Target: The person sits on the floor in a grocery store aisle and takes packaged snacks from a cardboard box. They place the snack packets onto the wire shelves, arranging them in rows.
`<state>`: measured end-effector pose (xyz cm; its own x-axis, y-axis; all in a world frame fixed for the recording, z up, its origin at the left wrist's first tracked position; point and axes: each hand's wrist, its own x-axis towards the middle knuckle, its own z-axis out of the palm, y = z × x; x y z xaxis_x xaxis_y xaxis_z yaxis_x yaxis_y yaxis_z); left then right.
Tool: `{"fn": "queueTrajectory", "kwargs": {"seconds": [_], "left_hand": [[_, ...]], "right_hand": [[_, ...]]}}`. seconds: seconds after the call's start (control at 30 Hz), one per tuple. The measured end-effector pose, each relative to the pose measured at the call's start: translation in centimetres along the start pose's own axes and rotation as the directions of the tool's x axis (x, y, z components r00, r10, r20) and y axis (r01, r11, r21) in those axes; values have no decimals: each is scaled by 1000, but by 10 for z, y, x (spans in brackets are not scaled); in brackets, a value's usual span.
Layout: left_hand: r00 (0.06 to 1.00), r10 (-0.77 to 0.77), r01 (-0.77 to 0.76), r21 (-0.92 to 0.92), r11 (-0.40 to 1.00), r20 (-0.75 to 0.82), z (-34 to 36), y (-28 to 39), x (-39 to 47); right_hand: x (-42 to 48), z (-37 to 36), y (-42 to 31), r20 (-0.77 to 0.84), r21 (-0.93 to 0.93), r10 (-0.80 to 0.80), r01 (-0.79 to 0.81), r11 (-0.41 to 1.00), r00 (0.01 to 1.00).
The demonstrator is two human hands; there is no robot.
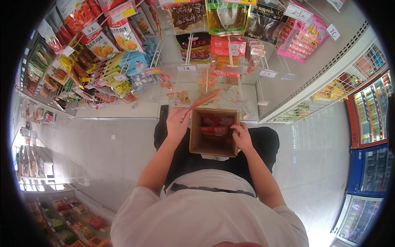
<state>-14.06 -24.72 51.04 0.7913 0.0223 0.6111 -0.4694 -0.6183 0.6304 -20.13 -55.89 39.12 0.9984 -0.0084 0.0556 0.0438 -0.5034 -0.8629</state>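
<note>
An open cardboard box [197,145] sits between my knees, with red snack packets [213,131] lying inside towards its far end. Beyond its far left corner, my left hand [178,123] pinches a flat orange-red packet [205,99] by the near end. That packet slants away to the right, over the box's far rim. My right hand [243,136] grips the box's right wall, its fingers curled over the edge. Directly ahead, snack packets [228,51] hang from metal display hooks, and a clear packet of orange pieces [207,81] hangs lower down.
A white base shelf [123,109] runs along the display's foot. Hooks with price tags [186,68] jut out towards me. More bagged snacks [101,44] crowd the left side. Glass-door drinks coolers [372,111] stand at far right. Low bins of packets [77,219] lie behind left.
</note>
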Motion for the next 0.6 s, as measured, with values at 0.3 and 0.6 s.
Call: {"fn": "queueTrajectory", "kwargs": {"seconds": [0.3, 0.6], "left_hand": [[929, -283, 336, -223, 915, 237, 24, -21, -24], [886, -365, 440, -274, 855, 285, 80, -21, 45]], "right_hand": [[2, 0, 9, 13, -14, -16, 16, 1000, 1000], [1, -1, 14, -9, -62, -41, 41, 997, 999]]}}
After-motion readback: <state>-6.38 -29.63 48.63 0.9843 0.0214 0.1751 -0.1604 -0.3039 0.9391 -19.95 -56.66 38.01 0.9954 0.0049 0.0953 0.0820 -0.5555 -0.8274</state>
